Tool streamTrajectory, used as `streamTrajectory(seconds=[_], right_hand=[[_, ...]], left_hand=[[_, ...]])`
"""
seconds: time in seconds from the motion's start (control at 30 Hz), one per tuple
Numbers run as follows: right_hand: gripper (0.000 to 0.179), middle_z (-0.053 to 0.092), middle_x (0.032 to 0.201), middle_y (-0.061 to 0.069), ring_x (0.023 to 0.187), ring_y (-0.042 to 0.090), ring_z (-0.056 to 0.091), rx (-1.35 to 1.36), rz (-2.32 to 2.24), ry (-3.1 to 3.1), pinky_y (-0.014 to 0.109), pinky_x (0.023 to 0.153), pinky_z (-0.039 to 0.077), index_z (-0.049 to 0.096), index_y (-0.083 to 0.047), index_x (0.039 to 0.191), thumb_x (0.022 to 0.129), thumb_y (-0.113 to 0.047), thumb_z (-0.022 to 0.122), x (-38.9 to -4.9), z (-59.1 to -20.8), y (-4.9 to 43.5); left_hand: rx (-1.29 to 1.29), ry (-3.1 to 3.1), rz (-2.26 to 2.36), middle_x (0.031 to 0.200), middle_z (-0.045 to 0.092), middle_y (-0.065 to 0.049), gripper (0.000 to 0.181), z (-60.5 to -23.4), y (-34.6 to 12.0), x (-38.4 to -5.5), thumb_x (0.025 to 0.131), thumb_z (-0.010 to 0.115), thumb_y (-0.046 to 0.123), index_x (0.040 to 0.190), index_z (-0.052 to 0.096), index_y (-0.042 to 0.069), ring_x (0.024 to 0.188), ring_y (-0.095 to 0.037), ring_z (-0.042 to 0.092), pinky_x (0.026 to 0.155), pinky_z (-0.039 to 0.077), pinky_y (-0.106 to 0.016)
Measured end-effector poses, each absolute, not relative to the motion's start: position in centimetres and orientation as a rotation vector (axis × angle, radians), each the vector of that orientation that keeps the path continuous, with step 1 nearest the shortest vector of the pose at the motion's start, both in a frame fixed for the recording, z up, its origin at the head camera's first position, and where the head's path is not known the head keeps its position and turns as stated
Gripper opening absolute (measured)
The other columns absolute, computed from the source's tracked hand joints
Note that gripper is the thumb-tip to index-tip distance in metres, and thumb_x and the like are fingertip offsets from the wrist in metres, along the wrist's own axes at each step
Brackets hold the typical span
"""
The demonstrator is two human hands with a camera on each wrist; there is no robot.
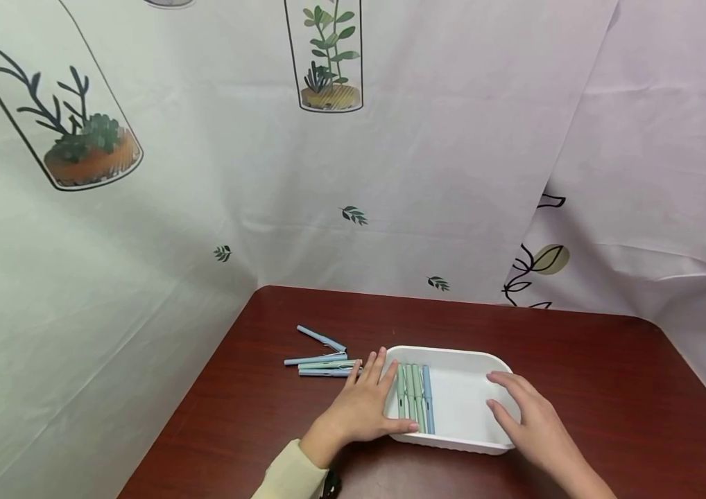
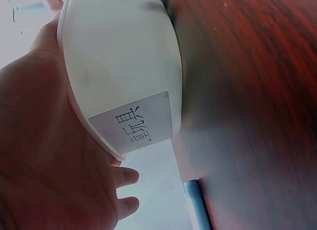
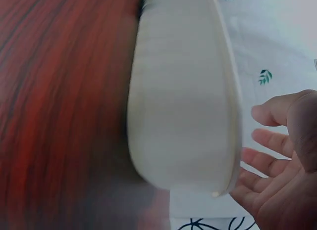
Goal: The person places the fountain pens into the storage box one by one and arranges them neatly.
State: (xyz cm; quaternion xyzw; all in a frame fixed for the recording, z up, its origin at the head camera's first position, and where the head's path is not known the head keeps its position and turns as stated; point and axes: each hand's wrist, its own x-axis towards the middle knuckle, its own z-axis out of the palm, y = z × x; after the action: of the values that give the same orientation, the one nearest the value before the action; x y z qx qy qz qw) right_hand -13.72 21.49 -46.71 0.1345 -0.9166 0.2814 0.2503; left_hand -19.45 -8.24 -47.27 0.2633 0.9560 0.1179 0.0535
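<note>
A white plastic tray point(image 1: 465, 395) sits on the table between both hands. Green pens point(image 1: 410, 391) and a blue pen point(image 1: 428, 402) lie side by side along its left end. My left hand point(image 1: 359, 409) rests on the tray's left rim, fingers straight and spread, the thumb reaching over the near left corner. In the left wrist view its palm lies along the tray's rim, next to a printed label point(image 2: 133, 123) on the wall. My right hand point(image 1: 530, 423) is at the right end, thumb and fingers apart and reaching over the rim, holding nothing.
Left of the tray, several loose pens lie on the dark red wooden table point(image 1: 240, 416): a blue pen point(image 1: 318, 337) at an angle and others, blue and green, roughly parallel. A printed white cloth point(image 1: 390, 208) hangs behind the table and along its sides.
</note>
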Motion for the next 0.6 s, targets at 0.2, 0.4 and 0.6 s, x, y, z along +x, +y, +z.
streamTrajectory(seconds=[0.2, 0.4, 0.6], right_hand=[[0.051, 0.062, 0.130, 0.019, 0.121, 0.038, 0.056, 0.391, 0.713, -2.507, -0.004, 0.103, 0.005, 0.065, -0.003, 0.127, 0.079, -0.004, 0.082, -13.7, -47.6, 22.0], [0.056, 0.057, 0.139, 0.022, 0.128, 0.043, 0.048, 0.382, 0.663, -2.543, 0.001, 0.108, 0.000, 0.061, -0.003, 0.132, 0.081, -0.009, 0.082, -13.5, -48.4, 22.5], [0.057, 0.052, 0.146, 0.022, 0.139, 0.041, 0.040, 0.352, 0.659, -2.586, 0.007, 0.113, 0.001, 0.058, -0.004, 0.138, 0.087, -0.018, 0.080, -13.2, -49.0, 22.8]], left_hand=[[0.795, 2.907, 0.360, 0.170, 0.008, -0.015, 0.111, -47.3, -8.2, -19.3, 0.082, 0.056, 0.082, 0.162, 0.023, 0.011, 0.156, -0.032, 0.012, 0.124, 0.013, -0.055], [0.796, 2.907, 0.351, 0.170, 0.007, -0.015, 0.112, -47.4, -8.2, -19.3, 0.082, 0.055, 0.083, 0.162, 0.023, 0.011, 0.156, -0.032, 0.011, 0.124, 0.013, -0.055], [0.805, 2.906, 0.360, 0.170, 0.008, -0.016, 0.113, -47.4, -8.2, -19.3, 0.082, 0.055, 0.083, 0.162, 0.024, 0.010, 0.156, -0.034, 0.012, 0.123, 0.014, -0.056]])
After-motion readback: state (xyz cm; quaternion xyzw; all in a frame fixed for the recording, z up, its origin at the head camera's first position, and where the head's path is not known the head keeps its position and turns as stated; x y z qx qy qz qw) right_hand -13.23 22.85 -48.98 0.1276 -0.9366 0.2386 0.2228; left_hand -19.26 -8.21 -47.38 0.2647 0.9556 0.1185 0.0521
